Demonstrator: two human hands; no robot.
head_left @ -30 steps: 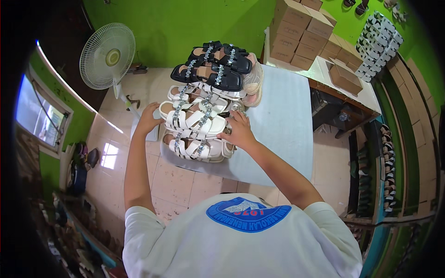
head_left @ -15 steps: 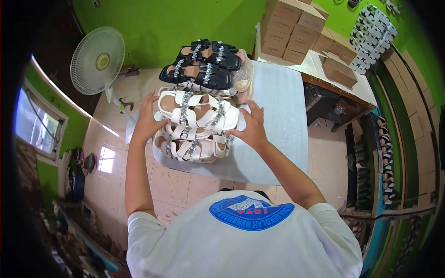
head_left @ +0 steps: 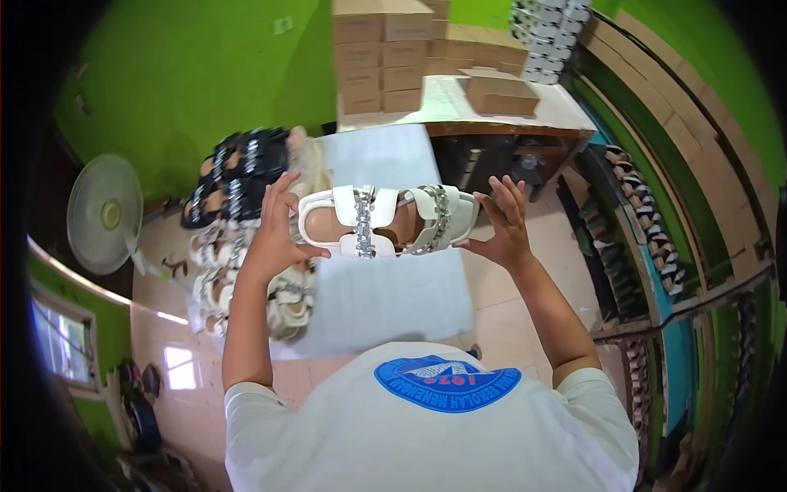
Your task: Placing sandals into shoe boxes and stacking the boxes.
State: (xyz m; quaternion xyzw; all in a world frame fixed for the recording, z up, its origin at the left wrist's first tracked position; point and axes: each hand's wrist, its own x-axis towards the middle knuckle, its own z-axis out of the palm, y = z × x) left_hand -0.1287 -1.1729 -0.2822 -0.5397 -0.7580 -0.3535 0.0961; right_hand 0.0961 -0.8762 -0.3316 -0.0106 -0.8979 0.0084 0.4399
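Observation:
My left hand point(head_left: 279, 230) and my right hand point(head_left: 501, 223) grip a white sandal point(head_left: 402, 221) by its two ends, held level above the table. It has a tan insole and two bands of silvery stones across its white straps. Whether a second sandal is held under it I cannot tell. Thumbs are on the near side, fingers on the far side. To the left, partly behind my left arm, several more white sandals point(head_left: 215, 285) lie on the table. Behind them are black sandals point(head_left: 238, 176) with the same kind of stones.
A pale-covered table point(head_left: 393, 303) lies beneath my hands. Brown cartons point(head_left: 381, 61) are stacked on a white-topped desk point(head_left: 443, 94) behind it, one carton point(head_left: 500, 92) apart in front. A standing fan point(head_left: 105, 215) is at left. Racks with shoes point(head_left: 648, 213) line the right side.
Both hands have lifted the white sandal off the pile and carried it to the right, over the table. My view has turned right, so the piles now appear further left.

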